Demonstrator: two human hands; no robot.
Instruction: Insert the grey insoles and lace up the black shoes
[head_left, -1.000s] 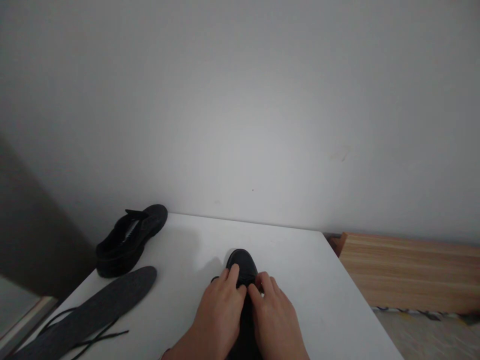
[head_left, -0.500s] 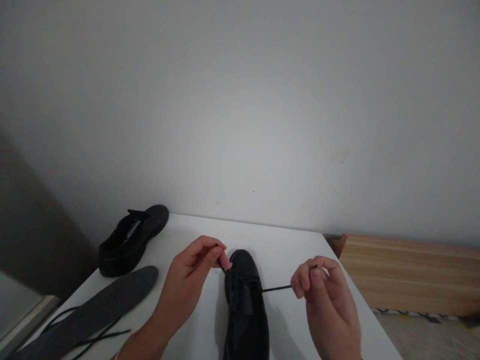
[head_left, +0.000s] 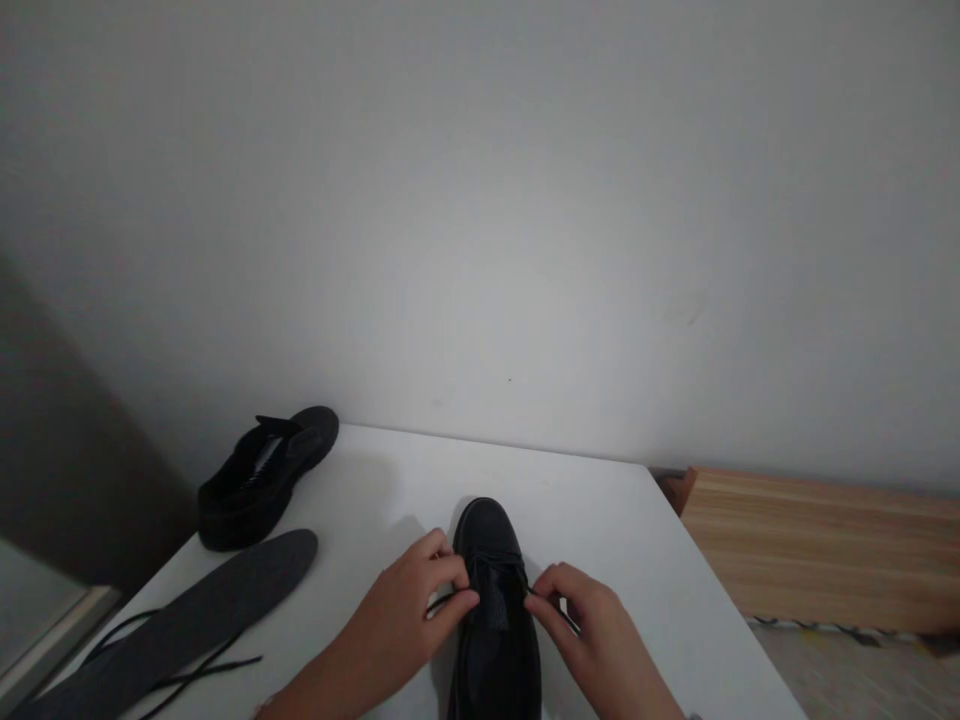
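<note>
Black shoe (head_left: pixel 491 610) lies between both hands; left hand (head_left: pixel 409 620) pinches a lace end (head_left: pixel 442 603) beside it; right hand (head_left: pixel 592 640) pinches the other end

No text, label, brand mark, number or sign can be read anywhere in view. The black shoe (head_left: pixel 491 610) in the middle of the table, the second shoe (head_left: pixel 262 480) at the far left corner and the dark insole (head_left: pixel 195 620) beside it show only plain dark surfaces in the dim light. Any marking on them is too small or too dark to make out.
</note>
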